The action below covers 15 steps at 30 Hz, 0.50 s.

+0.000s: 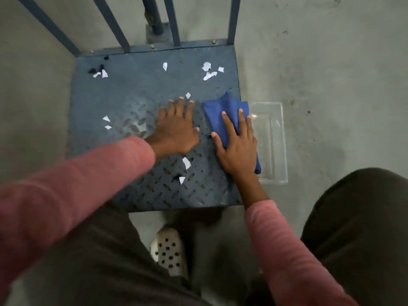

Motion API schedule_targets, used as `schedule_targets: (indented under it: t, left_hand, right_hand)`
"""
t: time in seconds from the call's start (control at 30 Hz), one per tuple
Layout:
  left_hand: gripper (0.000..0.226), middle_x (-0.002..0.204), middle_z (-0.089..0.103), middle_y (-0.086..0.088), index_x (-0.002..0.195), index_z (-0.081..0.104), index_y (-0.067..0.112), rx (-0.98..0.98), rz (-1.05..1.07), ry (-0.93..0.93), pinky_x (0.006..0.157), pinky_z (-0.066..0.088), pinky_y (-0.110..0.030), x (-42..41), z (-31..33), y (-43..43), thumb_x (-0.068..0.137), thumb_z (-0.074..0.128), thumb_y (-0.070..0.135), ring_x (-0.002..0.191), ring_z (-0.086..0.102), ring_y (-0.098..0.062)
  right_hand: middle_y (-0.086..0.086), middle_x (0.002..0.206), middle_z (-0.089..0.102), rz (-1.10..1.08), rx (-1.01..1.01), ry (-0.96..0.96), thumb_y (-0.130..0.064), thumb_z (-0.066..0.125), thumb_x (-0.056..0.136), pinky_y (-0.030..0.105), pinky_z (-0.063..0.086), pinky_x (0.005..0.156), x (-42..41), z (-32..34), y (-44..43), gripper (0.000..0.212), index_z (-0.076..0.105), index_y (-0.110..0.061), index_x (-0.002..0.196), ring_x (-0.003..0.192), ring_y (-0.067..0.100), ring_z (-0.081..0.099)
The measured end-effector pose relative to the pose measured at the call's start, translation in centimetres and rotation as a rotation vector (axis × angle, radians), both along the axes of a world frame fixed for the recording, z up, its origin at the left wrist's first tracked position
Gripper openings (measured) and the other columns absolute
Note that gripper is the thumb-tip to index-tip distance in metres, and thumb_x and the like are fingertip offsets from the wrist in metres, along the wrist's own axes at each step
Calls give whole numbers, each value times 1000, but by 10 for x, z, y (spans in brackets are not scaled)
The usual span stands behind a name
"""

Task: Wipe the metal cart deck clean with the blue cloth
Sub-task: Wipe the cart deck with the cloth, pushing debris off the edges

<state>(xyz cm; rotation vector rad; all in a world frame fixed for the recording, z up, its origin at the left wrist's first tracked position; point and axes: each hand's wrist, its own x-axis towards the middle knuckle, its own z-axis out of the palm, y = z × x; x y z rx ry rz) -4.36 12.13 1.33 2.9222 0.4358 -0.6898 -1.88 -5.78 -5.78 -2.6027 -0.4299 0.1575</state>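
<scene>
your right hand (pixel 237 149) presses flat on the blue cloth (pixel 223 115) at the cart deck's (pixel 136 91) right edge, left hand (pixel 176 131) flat and released mid-deck; sweep paper scraps (pixel 208 70) from the far corners toward the clear tray (pixel 274 140) beside that edge.

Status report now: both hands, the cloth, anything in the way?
Left hand flat, open, on grey-blue metal cart deck. Right hand pressing folded blue cloth at deck's right edge. White paper scraps scattered; clear plastic tray beside deck.
</scene>
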Motion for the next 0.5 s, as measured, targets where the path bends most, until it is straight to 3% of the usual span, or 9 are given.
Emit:
schedule_targets:
  t: [0.2,0.5]
  left_hand:
    - [61,172,25,-7,165,27,17,-75,176,-309,130,10,-52,-34,-31,-38,107,30,36,160,16,-32]
    - [61,173,22,-8,163,30,13,-38,253,-483,129,14,-54,-28,-68,-19,108,35,39,161,16,-29]
  right_hand:
    - [2,167,14,16,80,53,-52,40,100,47,24,121,7,0,-5,63,26,-28,157,154,30,9]
    - [-6,168,2,111,-67,40,-56,35,100,46,31,116,35,0,-4,64,16,-36,158,155,25,4]
